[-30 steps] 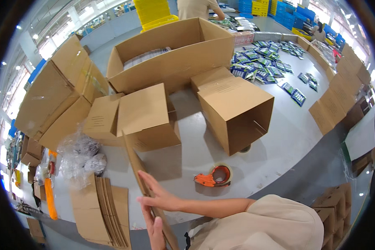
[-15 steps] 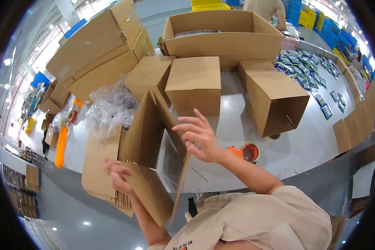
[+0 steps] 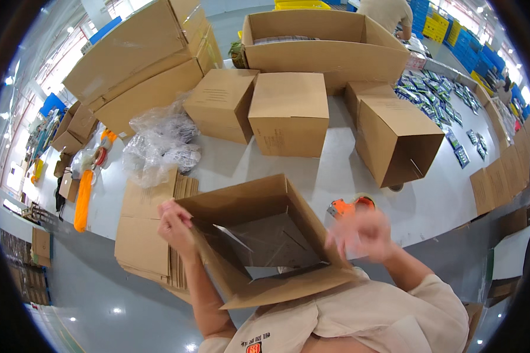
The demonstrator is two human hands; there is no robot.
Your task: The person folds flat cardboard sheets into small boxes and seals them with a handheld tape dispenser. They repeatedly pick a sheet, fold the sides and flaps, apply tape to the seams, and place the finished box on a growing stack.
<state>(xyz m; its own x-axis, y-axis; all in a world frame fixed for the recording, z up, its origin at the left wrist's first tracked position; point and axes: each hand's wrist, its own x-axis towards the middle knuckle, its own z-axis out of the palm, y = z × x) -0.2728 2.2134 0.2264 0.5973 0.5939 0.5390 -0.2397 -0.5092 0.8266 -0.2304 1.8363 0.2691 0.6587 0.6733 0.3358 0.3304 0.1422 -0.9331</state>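
The left hand (image 3: 176,223) is raised at the end of an upright forearm, its fingers curled over the left wall of an open carton (image 3: 241,200) and gripping it. The right hand (image 3: 365,235) reaches in from the right, beside the carton's right wall; it is blurred, so I cannot tell whether its fingers are closed or touch the cardboard. The carton is tilted in front of the person's body, at the near edge of the surface (image 3: 218,154). Half a second ago it was a narrow, partly unfolded shape between the hands; now its walls stand apart as a wide frame, and the right hand is farther right and lower. Just beyond that hand lies an orange tape dispenser (image 3: 340,207), partly covered by it. Flat cardboard sheets (image 3: 144,220) are stacked at the near left edge, with clear plastic bags (image 3: 159,144) behind them. Farther in stand two box-shaped cartons (image 3: 288,117) and an open-ended carton (image 3: 400,120); a large box (image 3: 330,62) is at the far edge, and small packs (image 3: 433,103) are spread toward the far right corner.
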